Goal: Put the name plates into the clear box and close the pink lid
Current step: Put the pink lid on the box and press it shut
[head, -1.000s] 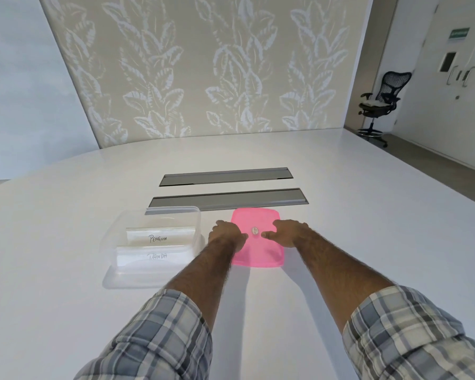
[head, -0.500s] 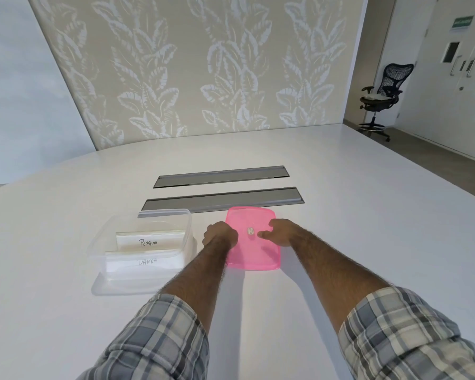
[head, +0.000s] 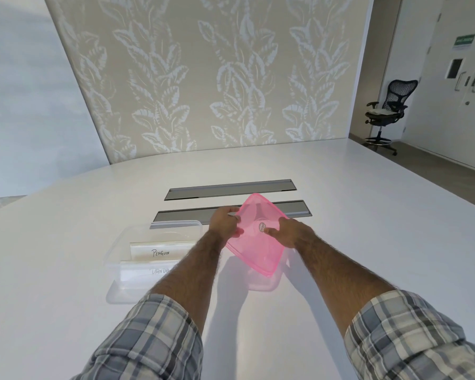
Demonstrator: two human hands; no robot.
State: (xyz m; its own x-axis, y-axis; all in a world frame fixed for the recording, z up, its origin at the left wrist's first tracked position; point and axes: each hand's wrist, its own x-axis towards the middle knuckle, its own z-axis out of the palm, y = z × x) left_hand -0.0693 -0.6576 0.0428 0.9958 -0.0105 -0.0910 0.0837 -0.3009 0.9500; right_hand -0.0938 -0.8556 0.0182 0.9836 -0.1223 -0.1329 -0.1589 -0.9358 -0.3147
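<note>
Fingers of both hands pinch the translucent pink plastic lid, tilted above the white table beside the clear plastic box holding name plates. It looks light, flexible; edges suit gripping.

Pink lid translucent, round sticker at ctr, tilted, off table, at 3 o'clock of clear box, box open, two white plates inside, "Penguin" legible
</note>
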